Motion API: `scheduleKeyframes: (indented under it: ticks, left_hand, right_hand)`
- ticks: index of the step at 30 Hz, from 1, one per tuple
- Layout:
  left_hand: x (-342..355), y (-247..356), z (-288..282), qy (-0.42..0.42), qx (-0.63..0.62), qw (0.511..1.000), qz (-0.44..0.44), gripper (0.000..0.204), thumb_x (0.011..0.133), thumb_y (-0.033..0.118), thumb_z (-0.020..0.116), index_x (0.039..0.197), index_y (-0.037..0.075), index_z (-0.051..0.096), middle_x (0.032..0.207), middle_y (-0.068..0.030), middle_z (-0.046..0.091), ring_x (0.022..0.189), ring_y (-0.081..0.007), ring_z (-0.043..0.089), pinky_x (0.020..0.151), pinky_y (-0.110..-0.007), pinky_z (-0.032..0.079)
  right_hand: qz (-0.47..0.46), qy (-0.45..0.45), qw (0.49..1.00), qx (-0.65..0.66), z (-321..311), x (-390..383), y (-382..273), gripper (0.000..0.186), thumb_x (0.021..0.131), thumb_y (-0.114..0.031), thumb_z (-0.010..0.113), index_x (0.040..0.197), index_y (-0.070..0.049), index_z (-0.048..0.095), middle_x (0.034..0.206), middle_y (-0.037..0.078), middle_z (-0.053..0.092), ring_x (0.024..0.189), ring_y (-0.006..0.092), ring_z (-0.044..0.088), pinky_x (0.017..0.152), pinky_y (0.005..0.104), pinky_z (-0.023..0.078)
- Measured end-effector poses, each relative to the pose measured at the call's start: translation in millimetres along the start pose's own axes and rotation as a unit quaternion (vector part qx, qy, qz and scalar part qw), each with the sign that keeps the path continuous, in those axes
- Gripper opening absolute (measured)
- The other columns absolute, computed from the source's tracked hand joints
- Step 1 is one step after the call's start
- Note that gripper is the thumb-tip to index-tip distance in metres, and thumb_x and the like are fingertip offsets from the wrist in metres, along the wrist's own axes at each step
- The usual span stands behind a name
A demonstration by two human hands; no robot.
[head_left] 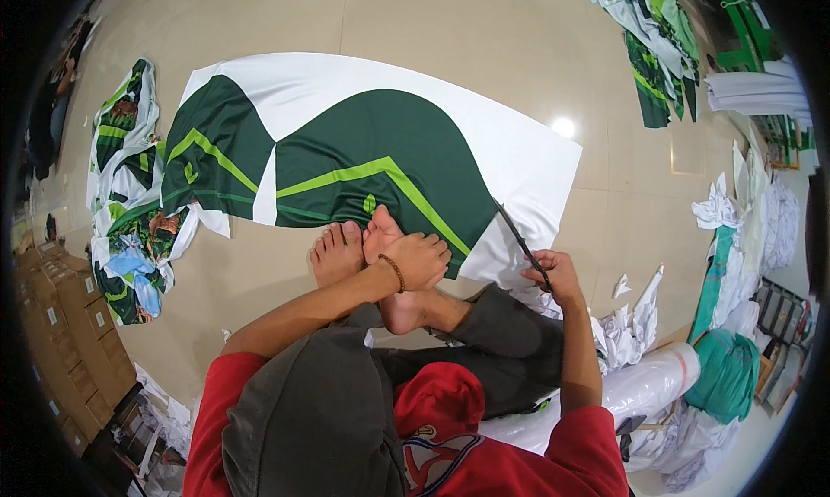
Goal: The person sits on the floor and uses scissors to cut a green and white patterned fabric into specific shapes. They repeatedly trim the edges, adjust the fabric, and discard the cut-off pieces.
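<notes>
I log the right hand [558,277] closed round dark scissors [520,238], blades slanting away leftward onto the printed fabric [372,134], its long axis crosswise ahead of both hands; left hand [419,259] over a foot [380,229], grip unclear.

Tiled floor [277,22]: beige, glossy. Cardboard boxes [73,341]: brown, white-labelled, stacked at the floor's near left corner. Printed cloth heap [130,272]: multicoloured, crumpled, toward the left edge. Green-and-white cloth pile [653,43]: toward the far right corner. Green frame [742,26]: right edge, far end. Roll [648,383]: wrapped in clear plastic, near right corner. Teal bundle [724,378]: just beside the roll's end. White scraps [635,331]: crumpled, just beyond the roll.
</notes>
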State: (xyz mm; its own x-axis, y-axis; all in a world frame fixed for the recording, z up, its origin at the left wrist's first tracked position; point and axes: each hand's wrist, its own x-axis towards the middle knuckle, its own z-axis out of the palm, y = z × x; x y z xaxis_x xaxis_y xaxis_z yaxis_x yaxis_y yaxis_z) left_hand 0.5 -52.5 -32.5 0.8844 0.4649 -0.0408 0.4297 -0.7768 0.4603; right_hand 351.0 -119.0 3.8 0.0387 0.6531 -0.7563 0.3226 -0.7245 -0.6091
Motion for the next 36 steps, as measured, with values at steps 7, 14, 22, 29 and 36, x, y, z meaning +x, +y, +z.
scheduleKeyframes:
  ticks: [7, 14, 22, 29, 36]
  left_hand:
    - [0, 0, 0, 0.011, -0.005, 1.0, 0.003, 0.025, 0.089, 0.032, 0.065, 0.092, 0.008, 0.069, 0.088, -0.0064, 0.067, 0.088, -0.0233, 0.066, 0.079, -0.037, 0.054]
    - [-2, -2, 4, 0.009, -0.005, 1.0, 0.001, 0.024, 0.089, 0.032, 0.065, 0.092, 0.009, 0.069, 0.088, -0.0063, 0.067, 0.089, -0.023, 0.067, 0.079, -0.037, 0.054]
    - [-1, 1, 1, -0.02, 0.019, 1.0, -0.011, 0.036, 0.092, 0.035, 0.063, 0.122, 0.015, 0.067, 0.097, -0.0067, 0.068, 0.091, -0.0237, 0.068, 0.081, -0.037, 0.055]
    - [3, 2, -5, -0.073, 0.027, 0.997, -0.011, 0.039, 0.092, 0.034, 0.062, 0.127, 0.017, 0.066, 0.099, -0.007, 0.07, 0.095, -0.0236, 0.07, 0.08, -0.037, 0.056]
    - [3, 1, -2, -0.075, 0.028, 0.997, -0.013, 0.04, 0.094, 0.036, 0.062, 0.129, 0.018, 0.065, 0.099, -0.0066, 0.07, 0.095, -0.0236, 0.069, 0.08, -0.037, 0.056]
  right_hand:
    - [-0.03, 0.009, 1.0, -0.001, 11, -6, -6, 0.028, 0.091, -0.02, 0.077, 0.112, -0.001, 0.076, 0.077, 0.001, 0.07, 0.058, 0.0079, 0.052, 0.049, 0.0249, 0.038]
    - [-0.009, -0.006, 0.998, 0.064, 18, 5, -4, 0.024, 0.095, -0.017, 0.069, 0.113, -0.001, 0.075, 0.081, 0.002, 0.072, 0.056, 0.007, 0.05, 0.048, 0.0243, 0.036]
    - [-0.01, -0.026, 0.998, 0.058, 10, 2, 5, 0.024, 0.096, -0.016, 0.066, 0.114, -0.002, 0.074, 0.084, 0.002, 0.073, 0.057, 0.0059, 0.051, 0.049, 0.0222, 0.035]
    - [-0.021, -0.032, 0.999, 0.037, 11, 11, 3, 0.026, 0.101, -0.016, 0.059, 0.117, 0.0, 0.071, 0.094, 0.008, 0.076, 0.061, 0.0079, 0.056, 0.05, 0.0227, 0.036]
    - [-0.012, -0.034, 0.997, 0.064, 12, 19, 7, 0.025, 0.101, -0.01, 0.057, 0.119, 0.001, 0.069, 0.098, 0.011, 0.076, 0.064, 0.0098, 0.06, 0.05, 0.0235, 0.037]
